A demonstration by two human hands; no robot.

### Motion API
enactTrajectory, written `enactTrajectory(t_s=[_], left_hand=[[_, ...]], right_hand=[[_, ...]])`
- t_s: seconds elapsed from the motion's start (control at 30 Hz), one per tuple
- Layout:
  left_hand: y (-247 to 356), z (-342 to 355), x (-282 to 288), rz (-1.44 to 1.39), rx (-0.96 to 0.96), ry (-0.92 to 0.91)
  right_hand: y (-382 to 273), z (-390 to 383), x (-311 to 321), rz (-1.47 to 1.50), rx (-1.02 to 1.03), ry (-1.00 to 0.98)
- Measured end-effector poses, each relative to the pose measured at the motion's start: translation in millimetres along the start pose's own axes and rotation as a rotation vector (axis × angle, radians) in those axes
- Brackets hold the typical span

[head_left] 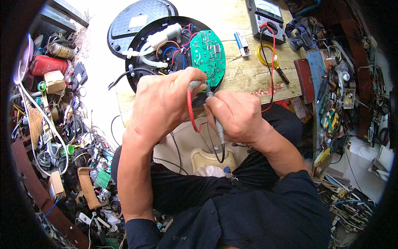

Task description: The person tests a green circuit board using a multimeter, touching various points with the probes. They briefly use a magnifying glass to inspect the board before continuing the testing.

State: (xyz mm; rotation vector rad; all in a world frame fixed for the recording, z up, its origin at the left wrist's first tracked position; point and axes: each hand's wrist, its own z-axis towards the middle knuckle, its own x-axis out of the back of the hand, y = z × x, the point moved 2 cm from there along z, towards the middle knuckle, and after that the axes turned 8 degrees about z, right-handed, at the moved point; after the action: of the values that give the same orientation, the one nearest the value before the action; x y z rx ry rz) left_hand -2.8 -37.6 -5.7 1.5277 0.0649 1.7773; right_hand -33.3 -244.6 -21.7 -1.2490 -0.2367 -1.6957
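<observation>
The person is holding two meter probes over an opened round machine on the wooden desk. The left hand is closing tightly around the red probe, which has a grey handle and a red wire looping down below the hand. The right hand is gripping the black probe, a thin grey stick with a black wire hanging from its lower end. Both probes are pointing up and away from the person, toward the green circuit board. The long side of the black probe is running from near the person's lap up to the board, leaning a little to the left at the top. Their tips are sitting close together at the lower edge of the board; I cannot tell if they are touching it. The board is shaped like an egg, full of tiny parts, and it is lying inside the black round shell with a white tube and red and blue wires. A black round lid is lying behind it. A grey meter with a dial is sitting at the far right of the desk, and its red lead is curving down across the wood. Piles of junk parts are lying on the floor at the left.
</observation>
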Motion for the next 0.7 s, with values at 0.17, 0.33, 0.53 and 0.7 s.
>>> enactTrajectory(t_s=[0.17, 0.33, 0.53, 0.7], left_hand=[[1, 0, 2, 0.014, 0.009, -0.018], [-2, -1, -1, 0.002, -0.001, -0.014], [-2, -1, -1, -0.004, -0.010, -0.001], [-1, 0, 2, -0.002, 0.009, -0.024]], right_hand=[[0, 1, 0, -0.003, -0.001, -0.002], [9, -10, 1, 0.123, 0.008, 0.102], [16, -16, 6, 0.185, -0.022, 0.233], [19, -15, 6, 0.221, -0.040, 0.225]])
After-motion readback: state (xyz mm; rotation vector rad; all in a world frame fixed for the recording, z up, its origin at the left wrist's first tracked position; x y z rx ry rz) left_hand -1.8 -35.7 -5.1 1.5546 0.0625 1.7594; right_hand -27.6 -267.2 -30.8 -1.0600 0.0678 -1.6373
